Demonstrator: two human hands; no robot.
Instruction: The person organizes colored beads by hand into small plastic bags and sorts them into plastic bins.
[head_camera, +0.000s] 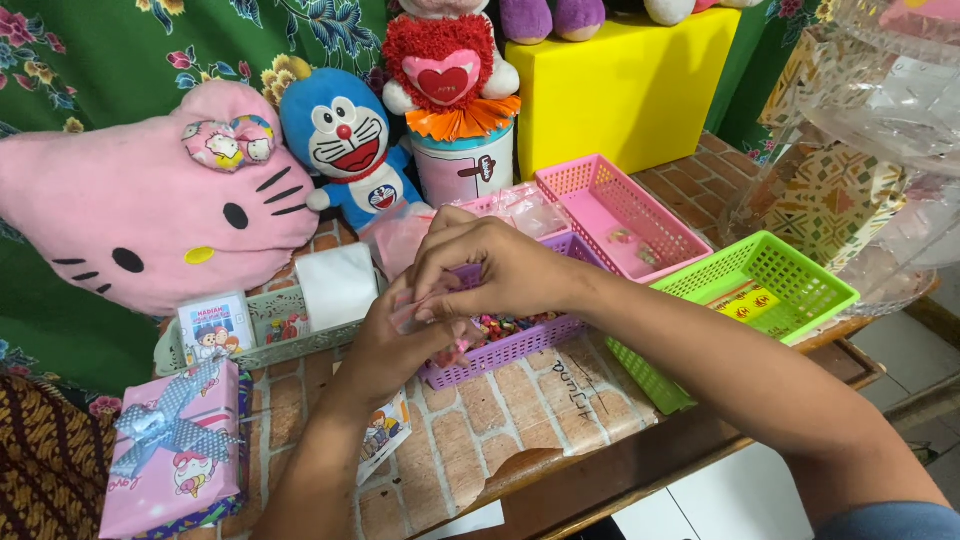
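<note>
Both hands pinched shut, left hand (400, 335) and right hand (480, 265), on a small clear packet (415, 312) above the purple basket (520, 345); likely spill of beads onto the desk (500, 420) from any slip.

Both hands meet above the purple perforated plastic basket (510, 345) of small colourful beads. Right hand (490, 268) and left hand (400, 340) pinch a small clear plastic packet (425, 305) between their fingertips. Green plastic basket (750, 295) sits just beside.

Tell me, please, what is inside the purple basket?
The purple basket holds many small colourful pieces, perhaps beads. The left hand and right hand cover much of it, so the rest stays hidden.
</note>
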